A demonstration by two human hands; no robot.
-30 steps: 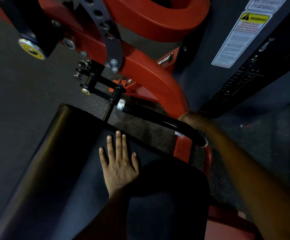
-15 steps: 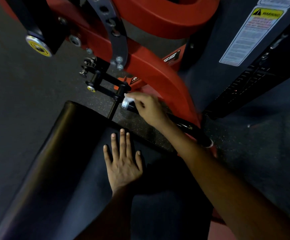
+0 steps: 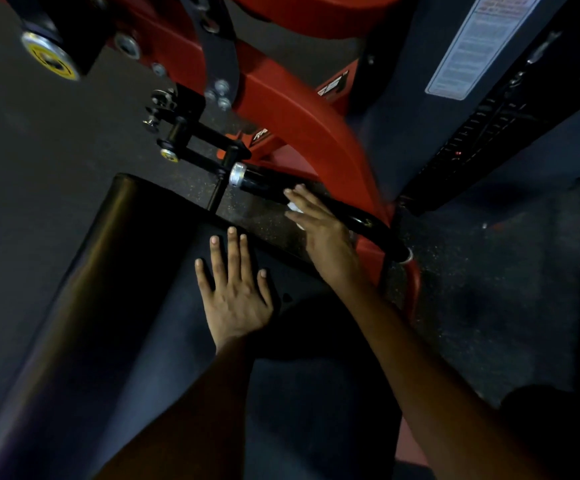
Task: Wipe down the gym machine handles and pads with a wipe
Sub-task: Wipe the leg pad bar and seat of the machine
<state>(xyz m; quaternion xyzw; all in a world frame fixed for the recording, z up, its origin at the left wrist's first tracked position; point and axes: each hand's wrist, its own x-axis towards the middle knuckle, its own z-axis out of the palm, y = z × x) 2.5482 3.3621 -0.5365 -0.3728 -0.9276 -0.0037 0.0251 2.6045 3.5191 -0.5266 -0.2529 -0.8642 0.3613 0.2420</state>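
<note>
My left hand [image 3: 236,296] lies flat with spread fingers on the black seat pad [image 3: 125,271]. The black handle [image 3: 264,180], chrome-capped at its left end, runs diagonally just beyond the pad's far edge. My right hand [image 3: 319,230] is at the handle's middle on its near side, fingers stretched toward the upper left. A white wipe [image 3: 294,208] shows under those fingers, held against them. The thumb is hidden.
The red machine frame [image 3: 302,123] arches behind the handle. A black adjustment pin with a yellow knob [image 3: 169,154] sticks out left of it. The dark weight-stack housing with a warning label [image 3: 472,46] stands at the right. Speckled rubber floor [image 3: 39,168] surrounds everything.
My right hand slid with the wipe from the handle's right end to its chrome cap, then back to the middle. My left hand stayed flat on the pad.
</note>
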